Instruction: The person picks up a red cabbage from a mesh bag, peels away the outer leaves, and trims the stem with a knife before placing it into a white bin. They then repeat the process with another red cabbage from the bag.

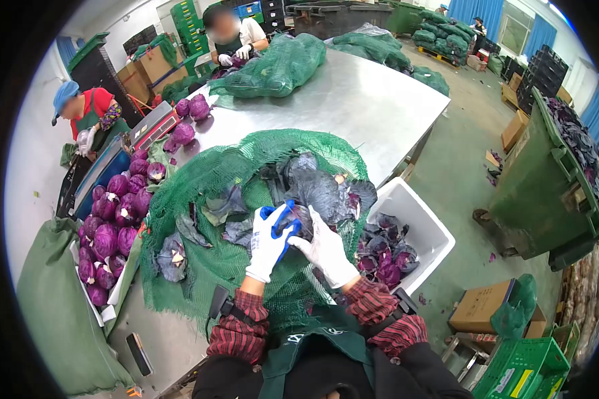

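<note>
Now the left grip (267, 241) and right grip (327, 250) clench 1 red cabbage (303, 217) between them.

I count one red cabbage (298, 219) under my left hand (267, 243) and right hand (327, 251). Two net sacks lie on the tabletop (379, 100): near sack (206, 179), far sack (279, 66). One white bin (406, 193), one green wheeled bin (539, 193), two co-workers (86, 113) (236, 40). The trimmed cabbages (106, 239) are too crowded to count.
</note>
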The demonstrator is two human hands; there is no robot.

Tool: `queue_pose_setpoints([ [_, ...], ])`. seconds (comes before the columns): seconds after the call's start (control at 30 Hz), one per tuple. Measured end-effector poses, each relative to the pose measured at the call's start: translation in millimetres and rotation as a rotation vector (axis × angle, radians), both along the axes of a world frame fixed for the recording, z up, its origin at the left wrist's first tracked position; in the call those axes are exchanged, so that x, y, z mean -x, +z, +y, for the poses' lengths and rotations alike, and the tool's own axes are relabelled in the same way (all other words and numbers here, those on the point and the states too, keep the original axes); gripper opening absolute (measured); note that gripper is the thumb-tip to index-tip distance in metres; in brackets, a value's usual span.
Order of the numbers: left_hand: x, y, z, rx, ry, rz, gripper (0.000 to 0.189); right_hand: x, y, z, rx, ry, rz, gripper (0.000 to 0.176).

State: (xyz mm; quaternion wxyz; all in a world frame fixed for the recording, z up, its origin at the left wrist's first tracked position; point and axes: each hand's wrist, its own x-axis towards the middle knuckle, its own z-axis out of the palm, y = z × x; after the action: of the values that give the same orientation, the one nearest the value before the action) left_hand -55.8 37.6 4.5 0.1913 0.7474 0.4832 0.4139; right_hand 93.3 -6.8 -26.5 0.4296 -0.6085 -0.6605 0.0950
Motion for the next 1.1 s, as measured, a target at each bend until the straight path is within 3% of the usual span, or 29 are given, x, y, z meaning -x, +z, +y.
queue_pose_setpoints([
  [0.03, -1.1, 4.1, -1.6, 0.016, -0.012, 0.039, 0.051, -1.9, -4.8, 3.7, 0.0, 0.002, 0.002, 0.088],
  [0.1, -0.3, 0.5, 0.6, 0.031, -0.004, 0.038, 0.051, -9.9, -15.8, 7.4, -0.071, 0.063, -0.001, 0.057],
  [0.13, -0.3, -0.9, 0.5, 0.005, -0.017, 0.035, 0.05, -12.7, -14.7, 9.3, -0.218, 0.098, 0.087, 0.029],
  [0.2, -3.2, -2.6, 0.1, -0.028, 0.0, 0.067, 0.046, -24.8, -11.2, 15.3, -0.087, 0.039, -0.012, 0.023],
  [0.23, -4.0, -1.0, -1.7, -0.023, -0.003, 0.065, 0.046, -31.8, -9.8, 15.7, 0.038, -0.019, -0.11, 0.021],
  [0.27, -3.8, 2.7, -1.5, -0.041, -0.027, 0.076, 0.046, -39.9, -20.2, 21.1, -0.066, -0.108, -0.005, 0.024],
  [0.4, 3.7, 10.7, -1.0, 0.018, -0.1, 0.039, 0.046, -68.9, -48.0, 24.9, 0.112, -0.279, -0.039, 0.024],
  [0.47, 4.8, 20.1, -6.4, 0.094, -0.122, 0.077, 0.046, -65.3, -41.7, 19.5, 0.386, -0.406, 0.004, 0.029],
  [0.5, 4.3, 19.6, -8.1, 0.096, -0.124, 0.078, 0.046, -64.5, -38.5, 14.2, 0.388, -0.408, 0.004, 0.029],
  [0.57, 0.6, 21.2, -5.1, 0.052, -0.188, 0.139, 0.048, -56.7, -2.5, 2.4, 0.308, -0.31, 0.428, 0.044],
  [0.6, -2.2, 23.9, -3.1, 0.092, -0.273, 0.12, 0.051, -49.7, 16.8, -2.7, 0.245, -0.251, 0.436, 0.06],
  [0.63, -6.1, 22.3, -4.9, 0.096, -0.281, 0.12, 0.051, -43.0, 22.5, -3.7, 0.165, -0.194, 0.343, 0.062],
  [0.7, -17.4, 18.5, -8.2, -0.008, -0.289, 0.261, 0.064, -40.3, 28.0, 2.2, 0.287, -0.039, 0.244, 0.062],
  [0.77, -20.9, 17.3, -6.7, 0.022, -0.293, 0.265, 0.07, -46.3, 25.6, 10.5, 0.375, 0.064, 0.389, 0.053],
  [0.83, -16.4, 17.4, -5.1, 0.074, -0.306, 0.189, 0.073, -51.8, 28.7, 10.9, 0.669, 0.181, 0.731, 0.039],
  [0.9, -12.7, 17.9, -3.1, 0.133, -0.319, 0.175, 0.075, -51.2, 37.3, 11.9, 0.674, 0.191, 0.77, 0.029],
  [1.0, -11.1, 15.7, -2.7, 0.096, -0.325, 0.184, 0.076, -49.9, 53.4, 17.8, 0.676, 0.261, 0.43, 0.028],
  [1.03, -11.7, 15.8, -3.5, 0.088, -0.311, 0.203, 0.076, -45.3, 44.8, 21.1, 0.678, 0.26, 0.43, 0.028],
  [1.1, -11.9, 16.2, -5.9, 0.083, -0.297, 0.219, 0.076, -39.0, 20.7, 27.5, 0.244, 0.135, -0.058, 0.022],
])
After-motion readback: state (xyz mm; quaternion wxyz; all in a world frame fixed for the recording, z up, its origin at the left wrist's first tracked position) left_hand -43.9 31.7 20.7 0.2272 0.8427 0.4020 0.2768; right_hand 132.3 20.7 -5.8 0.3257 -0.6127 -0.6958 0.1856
